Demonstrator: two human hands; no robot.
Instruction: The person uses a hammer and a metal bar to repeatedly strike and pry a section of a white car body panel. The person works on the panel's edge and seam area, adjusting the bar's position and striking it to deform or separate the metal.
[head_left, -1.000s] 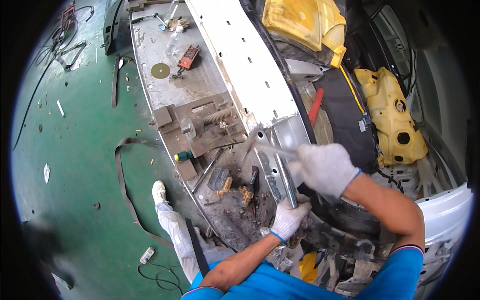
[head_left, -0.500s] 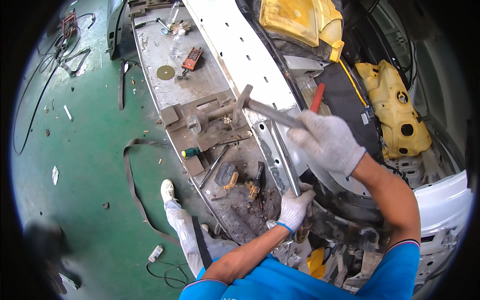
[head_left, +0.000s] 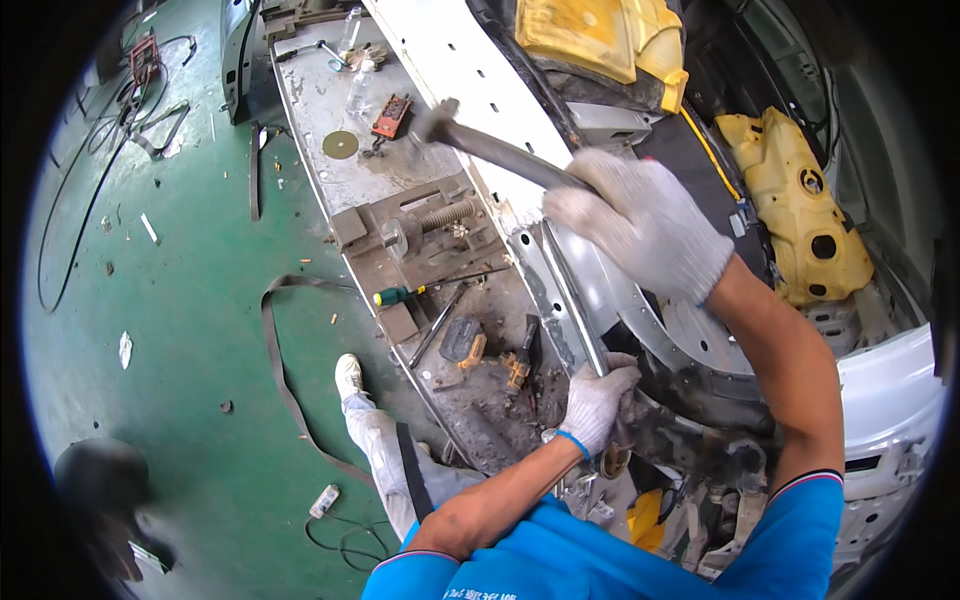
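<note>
My right hand (head_left: 645, 225), in a white knit glove, is closed around the handle of a hammer (head_left: 505, 155). The hammer's head is raised over the white car body panel (head_left: 497, 105) and blurred by motion. My left hand (head_left: 597, 408), gloved too, grips the lower end of a shiny metal bar (head_left: 577, 305). This bar slants up and away along the panel's bare-metal edge; its far end lies near the panel, and I cannot tell whether it touches. The bar's gripped end is partly hidden by my fingers.
On the metal bench left of the panel lie a green-handled screwdriver (head_left: 392, 296), a cordless drill (head_left: 518, 365), a battery pack (head_left: 463, 343) and a large threaded clamp (head_left: 405, 237). Yellow tanks (head_left: 800, 215) sit inside the car body. A strap (head_left: 272, 350) and cables lie on the green floor.
My right hand has swung the hammer up, its head moving away and left. My left hand still holds the bar. The whole view has shifted slightly.
</note>
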